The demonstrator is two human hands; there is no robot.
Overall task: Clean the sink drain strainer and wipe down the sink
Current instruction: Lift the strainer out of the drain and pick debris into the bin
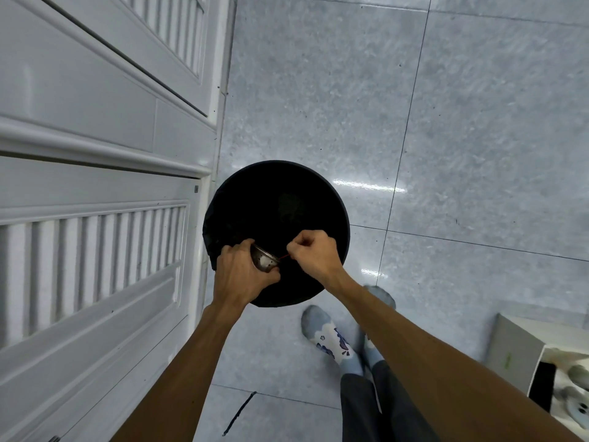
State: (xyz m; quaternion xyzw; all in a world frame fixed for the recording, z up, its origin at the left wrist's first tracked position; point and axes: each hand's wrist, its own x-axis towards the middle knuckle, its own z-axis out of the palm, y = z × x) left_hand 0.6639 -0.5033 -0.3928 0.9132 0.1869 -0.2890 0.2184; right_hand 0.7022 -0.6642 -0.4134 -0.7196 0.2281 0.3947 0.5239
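Over the black trash bin [276, 199] on the gray tile floor [462, 106], we've got the metal strainer [264, 259] gripped in our left hand [243, 272], fingers wrapped tight around its rim. Our right hand [314, 253] is curled closed, pinching a thin red strand [284, 256] that runs to the strainer. White cabinet doors [95, 154] sit just left of the bin, and our socked feet [331, 336] are right below it.

Home kitchen: white cabinets [95, 186], bin [277, 199]
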